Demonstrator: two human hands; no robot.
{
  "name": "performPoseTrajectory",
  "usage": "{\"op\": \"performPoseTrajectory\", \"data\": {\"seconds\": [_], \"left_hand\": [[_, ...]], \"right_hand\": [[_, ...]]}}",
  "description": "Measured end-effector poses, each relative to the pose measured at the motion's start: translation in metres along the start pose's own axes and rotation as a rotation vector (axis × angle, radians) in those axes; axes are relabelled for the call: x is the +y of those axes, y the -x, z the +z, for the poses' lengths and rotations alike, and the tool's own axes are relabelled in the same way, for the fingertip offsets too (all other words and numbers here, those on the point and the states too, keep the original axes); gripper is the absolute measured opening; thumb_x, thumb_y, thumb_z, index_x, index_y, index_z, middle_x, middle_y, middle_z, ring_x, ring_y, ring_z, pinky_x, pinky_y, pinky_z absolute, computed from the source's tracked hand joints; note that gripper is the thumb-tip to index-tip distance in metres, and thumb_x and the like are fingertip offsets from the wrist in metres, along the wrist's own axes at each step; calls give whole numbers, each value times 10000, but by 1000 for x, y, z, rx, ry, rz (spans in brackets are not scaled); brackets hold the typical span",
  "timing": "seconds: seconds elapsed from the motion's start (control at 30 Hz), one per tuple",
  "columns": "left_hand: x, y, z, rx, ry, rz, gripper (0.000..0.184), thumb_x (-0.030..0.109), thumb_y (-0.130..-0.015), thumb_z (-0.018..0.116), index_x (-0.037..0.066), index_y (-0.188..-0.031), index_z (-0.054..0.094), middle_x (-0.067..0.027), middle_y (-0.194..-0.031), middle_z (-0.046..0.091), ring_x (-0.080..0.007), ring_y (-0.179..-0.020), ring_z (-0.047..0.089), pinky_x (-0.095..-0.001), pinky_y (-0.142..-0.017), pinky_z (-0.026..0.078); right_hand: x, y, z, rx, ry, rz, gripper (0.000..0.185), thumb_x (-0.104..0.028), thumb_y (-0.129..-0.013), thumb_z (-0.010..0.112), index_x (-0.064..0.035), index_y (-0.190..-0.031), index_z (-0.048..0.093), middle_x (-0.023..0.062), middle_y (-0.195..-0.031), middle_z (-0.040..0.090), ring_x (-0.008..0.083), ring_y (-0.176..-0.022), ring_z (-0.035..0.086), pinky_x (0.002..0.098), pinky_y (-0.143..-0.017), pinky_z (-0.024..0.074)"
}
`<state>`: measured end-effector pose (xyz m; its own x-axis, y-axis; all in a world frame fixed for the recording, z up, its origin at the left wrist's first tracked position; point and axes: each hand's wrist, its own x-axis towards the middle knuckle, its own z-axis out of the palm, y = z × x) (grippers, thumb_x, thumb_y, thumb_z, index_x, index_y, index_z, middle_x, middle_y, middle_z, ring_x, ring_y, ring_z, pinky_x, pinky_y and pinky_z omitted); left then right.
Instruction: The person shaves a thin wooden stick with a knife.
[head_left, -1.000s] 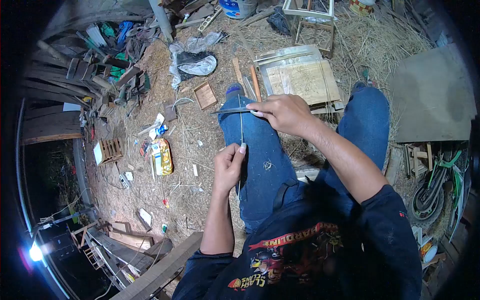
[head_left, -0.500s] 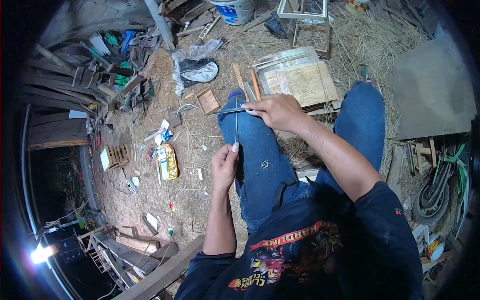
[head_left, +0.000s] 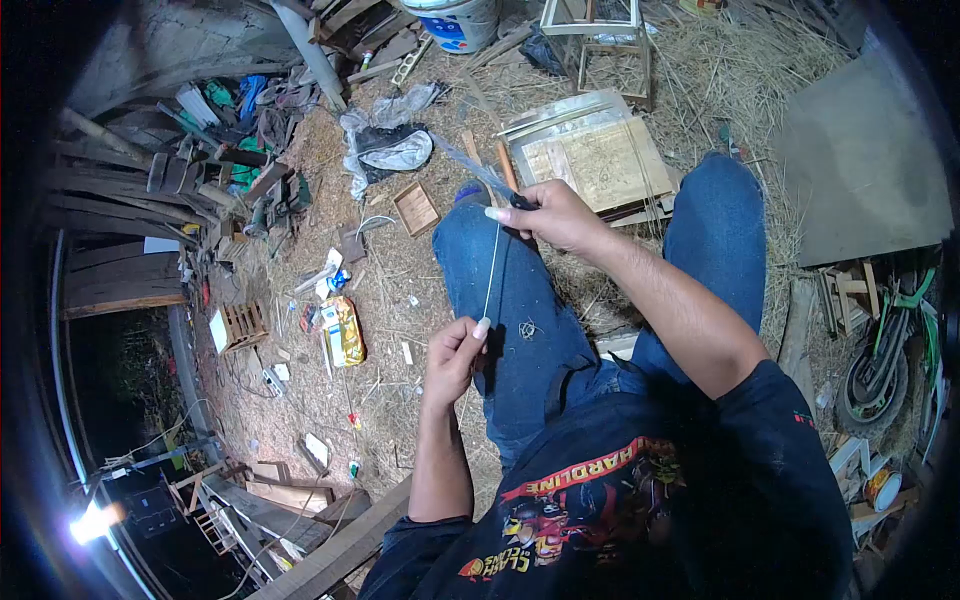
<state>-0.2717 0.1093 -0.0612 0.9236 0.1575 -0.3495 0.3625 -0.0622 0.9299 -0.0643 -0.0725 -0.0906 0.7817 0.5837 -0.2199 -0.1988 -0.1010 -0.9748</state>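
Observation:
My left hand (head_left: 455, 360) pinches the lower part of a thin pale strip (head_left: 492, 270) above the jeans-covered thigh. My right hand (head_left: 555, 215) is closed on the dark handle of a knife (head_left: 468, 163), whose blade points up and to the left. The strip's upper end meets the right hand's thumb, close to the handle. A small curl of shavings (head_left: 528, 330) lies on the jeans.
A small wooden box (head_left: 416, 208) lies beyond the knee, near a wooden board (head_left: 600, 165). A yellow packet (head_left: 343, 332) is on the littered ground to the left. A bucket (head_left: 455, 25) stands at the top, and a grey sheet (head_left: 865, 165) at the right.
The knife has swung from lying across the strip to pointing up and left. My left hand has moved slightly down, and the strip now slants. The view has shifted a little.

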Motion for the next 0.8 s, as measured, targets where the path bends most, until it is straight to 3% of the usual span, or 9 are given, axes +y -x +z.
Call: {"op": "performPoseTrajectory", "data": {"seconds": [0.07,0.17,0.3,0.37,0.43,0.53,0.6,0.8], "left_hand": [[4,-2,4,1,-3,21,324,259,-1013,618,72,-752,578,41,-627,528,-34,-522,451,-222,-477,323],[6,-9,2,-40,-17,-41,303,250,-991,649,71,-755,585,19,-651,555,-69,-528,511,-234,-489,399],[13,-14,1,-97,-80,-42,294,243,-991,650,66,-764,590,20,-659,561,-66,-535,518,-232,-487,400],[8,-16,-3,-106,-49,-2,290,238,-991,651,64,-767,590,20,-655,562,-66,-534,518,-230,-484,396],[4,-14,-4,-105,-51,-3,283,237,-991,652,62,-776,594,19,-655,563,-66,-536,518,-230,-484,395],[5,-12,-2,-89,-54,-19,276,241,-997,647,53,-797,612,26,-652,561,-55,-537,503,-228,-485,382],[8,-12,2,-69,-51,-31,279,247,-1003,640,46,-811,627,33,-648,559,-44,-537,488,-226,-486,370],[25,-22,15,38,-66,-67,249,264,-991,660,49,-865,650,37,-657,565,-49,-541,475,-222,-480,343]], "right_hand": [[-3,3,6,-22,-153,14,263,-270,-913,749,-22,-837,706,-14,-672,608,54,-639,544,228,-565,408],[-6,7,8,-28,-216,46,244,-266,-922,737,-38,-851,684,-23,-681,600,47,-634,540,221,-564,409],[-7,5,13,-26,-304,128,222,-239,-900,749,-33,-855,680,-19,-684,612,56,-633,558,244,-560,415],[2,-3,17,178,-169,-107,230,-235,-894,756,-32,-847,659,-13,-684,612,61,-640,570,246,-553,427],[10,-4,16,243,-270,-124,231,-229,-896,756,-38,-830,644,0,-698,628,69,-639,580,240,-570,439],[10,-6,12,139,-167,-59,184,-220,-938,726,-65,-872,650,-17,-667,600,32,-591,518,205,-515,388],[-3,2,13,62,-262,113,219,-250,-943,722,-70,-851,637,-14,-662,600,27,-502,453,213,-434,327],[-18,10,28,-22,-277,144,258,-282,-954,710,-87,-813,617,-22,-647,595,6,-441,384,215,-382,263]]}}
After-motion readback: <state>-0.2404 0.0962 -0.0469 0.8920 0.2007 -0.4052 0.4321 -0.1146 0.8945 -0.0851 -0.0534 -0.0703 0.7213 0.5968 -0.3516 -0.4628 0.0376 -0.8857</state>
